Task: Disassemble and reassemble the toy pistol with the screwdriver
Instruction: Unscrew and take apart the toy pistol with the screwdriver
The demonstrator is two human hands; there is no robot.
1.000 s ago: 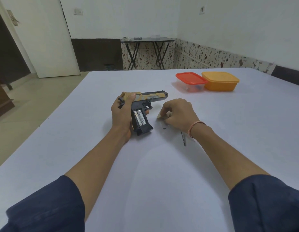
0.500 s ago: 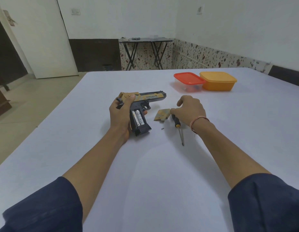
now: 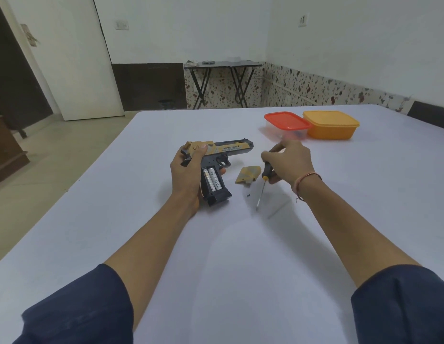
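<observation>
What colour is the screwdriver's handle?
The screwdriver handle is black with a yellow collar, seen best in the head view.

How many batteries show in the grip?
2, side by side in the pistol grip: one battery beside the left hand, the other on the trigger side. More could hide behind.

Toy pistol [image 3: 230, 151]: black and tan, muzzle toward 3 o'clock, battery bay exposed. Screwdriver [image 3: 266, 171] at its 3 o'clock, tip toward 6 o'clock.

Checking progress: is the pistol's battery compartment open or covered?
Open: two batteries show in the grip, its tan cover lies on the table.
</observation>
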